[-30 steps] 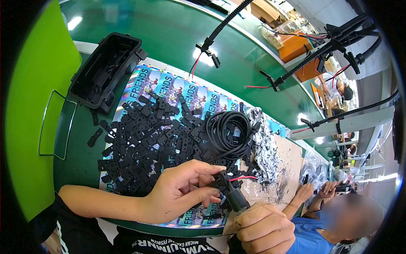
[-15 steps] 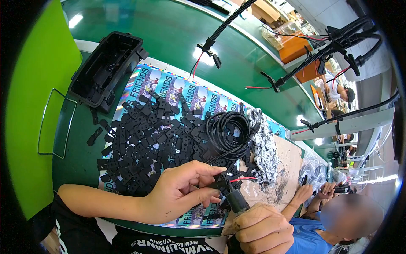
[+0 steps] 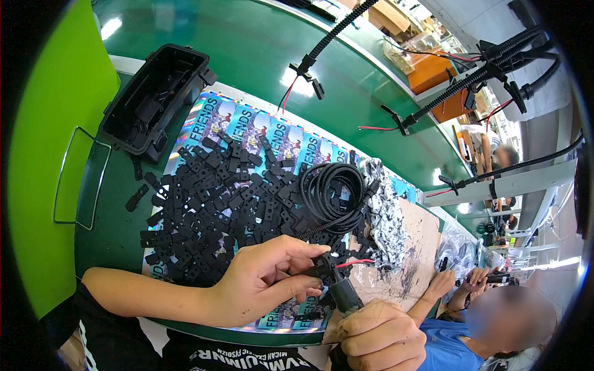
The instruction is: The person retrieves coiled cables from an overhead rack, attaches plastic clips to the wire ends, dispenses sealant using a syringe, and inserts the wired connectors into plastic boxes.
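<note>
My left hand [image 3: 266, 281] pinches a small black connector piece [image 3: 323, 267] between thumb and fingertips. A red wire [image 3: 356, 263] sticks out to the right of that piece. My right hand [image 3: 380, 334] is closed round a black cylindrical part [image 3: 345, 295], whose upper end meets the connector piece. The lower part of the cylinder is hidden in the fist. Behind my hands lies a big pile of small black plastic pieces [image 3: 210, 204] on a printed sheet [image 3: 291, 139]. A coiled black corrugated tube [image 3: 334, 198] rests at the pile's right side.
An open black box [image 3: 154, 102] stands at the back left, beside a green panel [image 3: 49, 154] and a wire handle [image 3: 74, 179]. Crumpled foil-like material [image 3: 385, 216] lies on cardboard [image 3: 424, 238]. Corrugated tubes [image 3: 337, 31] hang overhead. A co-worker in blue [image 3: 455, 340] sits at right.
My right hand and the cylindrical part have shifted very slightly left. My left hand keeps its pinch. A distant person at the upper right has changed posture.
</note>
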{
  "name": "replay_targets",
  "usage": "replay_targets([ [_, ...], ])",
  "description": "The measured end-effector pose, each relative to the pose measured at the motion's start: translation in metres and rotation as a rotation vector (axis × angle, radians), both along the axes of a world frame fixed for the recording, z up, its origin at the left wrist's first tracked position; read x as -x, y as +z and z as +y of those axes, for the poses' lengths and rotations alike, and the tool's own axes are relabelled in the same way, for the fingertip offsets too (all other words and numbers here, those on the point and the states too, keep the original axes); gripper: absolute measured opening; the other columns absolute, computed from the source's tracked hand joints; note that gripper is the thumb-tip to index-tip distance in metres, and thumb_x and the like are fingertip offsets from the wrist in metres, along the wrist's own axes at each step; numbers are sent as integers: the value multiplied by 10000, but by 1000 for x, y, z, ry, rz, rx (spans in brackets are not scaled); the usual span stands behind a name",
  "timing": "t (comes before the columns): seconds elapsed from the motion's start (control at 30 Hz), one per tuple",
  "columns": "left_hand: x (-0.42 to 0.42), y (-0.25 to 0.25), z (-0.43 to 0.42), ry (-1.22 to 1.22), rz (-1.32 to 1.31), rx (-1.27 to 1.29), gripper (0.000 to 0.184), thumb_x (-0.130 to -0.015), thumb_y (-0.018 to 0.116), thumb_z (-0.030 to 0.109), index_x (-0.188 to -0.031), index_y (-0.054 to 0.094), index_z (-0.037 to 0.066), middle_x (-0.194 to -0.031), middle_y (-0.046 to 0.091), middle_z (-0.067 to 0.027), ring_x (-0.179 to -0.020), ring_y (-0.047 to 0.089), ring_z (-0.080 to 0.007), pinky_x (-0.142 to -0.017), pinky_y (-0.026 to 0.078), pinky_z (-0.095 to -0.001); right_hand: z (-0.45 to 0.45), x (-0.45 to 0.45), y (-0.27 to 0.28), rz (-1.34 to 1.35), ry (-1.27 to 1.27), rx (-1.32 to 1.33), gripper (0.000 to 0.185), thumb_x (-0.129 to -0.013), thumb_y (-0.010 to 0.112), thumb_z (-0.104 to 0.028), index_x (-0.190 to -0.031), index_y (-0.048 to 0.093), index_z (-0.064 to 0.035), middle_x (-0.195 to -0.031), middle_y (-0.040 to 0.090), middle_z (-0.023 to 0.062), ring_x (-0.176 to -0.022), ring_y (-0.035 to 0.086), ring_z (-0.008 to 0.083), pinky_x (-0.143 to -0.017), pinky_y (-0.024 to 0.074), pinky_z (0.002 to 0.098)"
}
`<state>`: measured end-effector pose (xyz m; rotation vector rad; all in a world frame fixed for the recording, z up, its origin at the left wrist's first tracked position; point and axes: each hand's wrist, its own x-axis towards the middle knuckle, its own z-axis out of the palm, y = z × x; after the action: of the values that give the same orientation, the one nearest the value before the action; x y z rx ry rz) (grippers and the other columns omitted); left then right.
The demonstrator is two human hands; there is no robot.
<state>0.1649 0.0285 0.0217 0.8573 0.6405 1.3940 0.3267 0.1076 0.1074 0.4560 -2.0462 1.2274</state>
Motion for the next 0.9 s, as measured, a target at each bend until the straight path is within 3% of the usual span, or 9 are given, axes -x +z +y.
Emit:
replay_targets([
  [0.27, -2, 2, 0, 15, 37, -11, 402, -909, 586, -43, -1296, 495, 14, -916, 648, -88, -739, 620, -72, -638, 516, -216, -4, -5, 3, 6, -16, 13, 178, -773, 612, -146, -790, 493, -14, -748, 501, 118, -717, 505, 301, -636, 409, 392],
  [0.37, 2, 1, 0, 7, 85, -56, 417, -910, 584, -43, -1313, 490, 11, -899, 633, -86, -743, 625, -75, -634, 516, -217, -6, -23, 6, 47, -162, 0, 190, -763, 627, -138, -794, 488, -13, -753, 496, 118, -724, 501, 304, -641, 402, 393],
  [0.43, 7, 4, 1, 37, 134, -94, 416, -916, 575, -40, -1321, 488, 7, -890, 623, -88, -746, 627, -76, -630, 516, -218, -5, -47, 7, 83, -488, -70, 199, -756, 637, -133, -797, 484, -11, -757, 493, 118, -729, 498, 306, -644, 398, 393],
  [0.5, 12, 8, 5, 90, 132, -89, 422, -925, 562, -36, -1336, 477, 5, -900, 623, -98, -735, 624, -81, -629, 515, -220, 5, -63, 8, -17, -1023, -183, 209, -749, 647, -128, -799, 481, -10, -760, 490, 118, -734, 494, 308, -647, 394, 393],
  [0.6, 18, 8, 9, 147, 70, -113, 488, -938, 550, -14, -1386, 357, 5, -946, 643, -131, -692, 617, -103, -616, 505, -217, 41, -54, 6, -531, -1456, -402, 226, -739, 661, -120, -804, 476, -9, -765, 485, 118, -741, 490, 311, -651, 388, 393],
  [0.67, 21, 13, 11, 167, 48, -121, 529, -936, 555, -9, -1392, 289, 8, -966, 650, -148, -683, 616, -114, -607, 501, -217, 67, -59, -41, -784, -1411, -432, 303, -754, 712, -219, -832, 511, -6, -799, 514, 163, -801, 494, 352, -711, 390, 424],
  [0.73, 22, 11, 14, 156, 9, -134, 427, -932, 563, -7, -1225, 254, 34, -975, 663, -186, -653, 616, -128, -587, 498, -224, 66, -56, -65, -950, -1327, -557, 363, -748, 741, -268, -910, 556, -2, -906, 553, 158, -963, 501, 361, -860, 408, 442],
  [0.87, 25, 13, 16, 153, -10, -119, 342, -937, 550, -16, -1037, 237, 77, -969, 665, -229, -614, 614, -140, -571, 500, -231, 48, -50, -47, -579, -1316, -658, 410, -686, 736, -58, -1078, 620, -28, -1084, 608, 134, -1108, 499, 373, -950, 403, 453],
  [0.9, 25, 13, 17, 148, -25, -116, 338, -937, 547, -21, -1038, 239, 75, -966, 665, -232, -613, 616, -141, -570, 501, -232, 41, -48, -39, -485, -1283, -656, 358, -668, 703, 19, -1018, 648, -31, -1050, 628, 128, -1074, 527, 354, -927, 425, 436],
])
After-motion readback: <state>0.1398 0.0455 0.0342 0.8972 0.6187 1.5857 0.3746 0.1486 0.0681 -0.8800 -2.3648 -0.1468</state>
